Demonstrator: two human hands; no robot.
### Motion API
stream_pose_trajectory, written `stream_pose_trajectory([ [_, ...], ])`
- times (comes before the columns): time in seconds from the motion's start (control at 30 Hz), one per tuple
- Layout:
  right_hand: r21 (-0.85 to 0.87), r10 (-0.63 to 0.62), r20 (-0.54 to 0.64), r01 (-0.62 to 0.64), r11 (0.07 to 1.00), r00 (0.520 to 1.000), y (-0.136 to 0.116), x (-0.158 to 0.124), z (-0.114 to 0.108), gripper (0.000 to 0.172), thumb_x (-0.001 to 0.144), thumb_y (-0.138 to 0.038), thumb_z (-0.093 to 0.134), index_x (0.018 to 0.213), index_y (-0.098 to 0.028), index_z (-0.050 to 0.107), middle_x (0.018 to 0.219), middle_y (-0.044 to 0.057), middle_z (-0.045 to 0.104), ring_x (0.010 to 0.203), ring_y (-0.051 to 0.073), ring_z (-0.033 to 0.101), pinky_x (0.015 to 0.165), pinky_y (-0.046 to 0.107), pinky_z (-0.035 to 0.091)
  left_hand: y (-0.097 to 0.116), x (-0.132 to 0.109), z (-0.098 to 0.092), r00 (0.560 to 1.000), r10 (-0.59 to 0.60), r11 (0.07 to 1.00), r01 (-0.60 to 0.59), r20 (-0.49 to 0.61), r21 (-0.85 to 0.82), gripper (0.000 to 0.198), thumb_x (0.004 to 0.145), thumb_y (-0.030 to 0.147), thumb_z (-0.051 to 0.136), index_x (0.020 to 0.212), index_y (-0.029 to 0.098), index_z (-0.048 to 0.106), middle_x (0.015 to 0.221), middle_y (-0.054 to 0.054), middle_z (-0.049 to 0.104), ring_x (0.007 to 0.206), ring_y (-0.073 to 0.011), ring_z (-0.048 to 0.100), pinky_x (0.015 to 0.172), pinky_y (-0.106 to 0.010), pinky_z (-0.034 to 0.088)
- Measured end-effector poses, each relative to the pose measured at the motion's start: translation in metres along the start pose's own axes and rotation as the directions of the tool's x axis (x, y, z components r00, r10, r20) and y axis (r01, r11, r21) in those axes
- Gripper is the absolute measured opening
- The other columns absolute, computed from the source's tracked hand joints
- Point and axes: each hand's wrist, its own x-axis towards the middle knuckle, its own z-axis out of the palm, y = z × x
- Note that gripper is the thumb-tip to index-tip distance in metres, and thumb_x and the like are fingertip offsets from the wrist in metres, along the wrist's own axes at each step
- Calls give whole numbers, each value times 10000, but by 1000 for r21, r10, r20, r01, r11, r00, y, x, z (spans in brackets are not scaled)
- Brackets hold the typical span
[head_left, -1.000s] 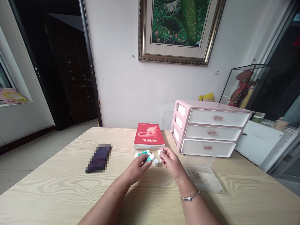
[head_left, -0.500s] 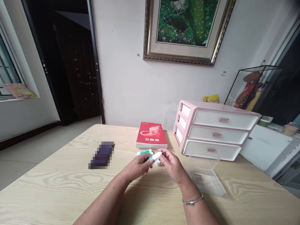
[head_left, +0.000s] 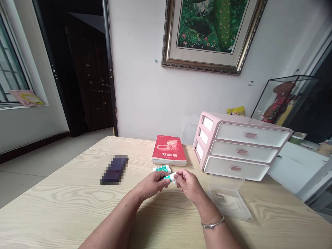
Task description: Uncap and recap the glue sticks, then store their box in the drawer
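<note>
My left hand [head_left: 155,182] is closed around a white glue stick [head_left: 170,177] with a green label, held tilted just above the table. The fingers of my right hand [head_left: 187,182] pinch its white right end. Right behind my hands, more white-and-green glue sticks [head_left: 161,168] lie on the table, partly covered by my left hand. A small white piece [head_left: 174,182] shows under the held stick, mostly hidden by my fingers. To the right of my right forearm lies a clear plastic box [head_left: 232,204] with its lid raised.
A red book [head_left: 169,149] lies at the table's back edge. Right of it stands a pink and white drawer unit [head_left: 240,148]. On the left is a dark, pixelated flat object [head_left: 114,170]. The wooden table [head_left: 64,207] runs along the wall.
My right fingers have closed more tightly over the stick's white end, so less of it shows. The small white piece below is now more covered. The view has shifted slightly.
</note>
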Motion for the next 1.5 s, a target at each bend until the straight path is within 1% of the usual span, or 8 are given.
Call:
stream_pose_trajectory([
  [0.1,-95,-33,-22,31,995,999,-3,-1,-1,455,922,-598,462,883,-168,606,659,-1,568,603,133,534,579,252,426,0,0,1,1000,5,1000,-5,-6,20,447,890,595,505,921,163,617,772,3,555,654,-112,476,602,-225,371],
  [0.27,26,-15,28,15,1000,999,-8,-3,-2,472,889,-565,531,1190,-206,584,764,0,567,642,133,535,538,231,417,-2,-1,-1,1000,-19,999,20,-7,43,462,890,609,494,905,162,612,750,9,549,641,-112,471,596,-226,367],
  [0.53,15,89,-45,-89,996,995,3,3,4,459,854,-575,542,1009,-158,654,620,-13,561,533,127,552,438,212,408,-10,6,4,994,96,949,-76,-49,307,341,935,469,462,942,166,617,850,-23,632,742,-149,542,668,-252,411],
  [0.73,105,231,-109,-220,970,967,4,6,11,472,782,-627,565,821,-160,625,558,-32,530,436,124,549,321,195,328,-9,6,15,978,127,778,5,-166,628,195,925,314,514,1065,200,587,1000,-67,681,866,-210,626,717,-284,441],
  [1.07,249,467,-122,-428,868,876,0,8,12,478,806,-639,543,674,-180,548,531,-10,535,414,129,579,292,185,327,-7,10,33,939,324,446,-47,-112,894,195,946,191,488,1122,220,566,1043,-78,636,988,-255,586,880,-391,445],
  [1.17,179,449,-144,-423,888,882,0,6,10,533,850,-669,460,669,-175,545,481,-21,487,382,134,554,296,198,329,-6,9,33,936,320,525,-46,-147,850,183,931,202,517,1106,215,567,1038,-77,636,984,-252,586,858,-368,443],
  [1.33,52,227,-119,-223,974,966,-3,0,7,521,896,-664,385,939,-186,589,585,-32,525,436,119,514,357,207,374,-19,10,22,961,192,861,-68,-198,503,200,907,287,555,1093,212,556,979,-31,660,850,-179,595,719,-262,430],
  [1.5,33,76,-2,-75,997,997,-4,-1,5,351,869,-500,544,1030,-193,597,730,-11,583,585,116,550,444,191,381,-30,13,14,979,127,943,-69,-160,326,194,886,328,557,1019,189,582,877,-1,640,770,-150,547,669,-236,395],
])
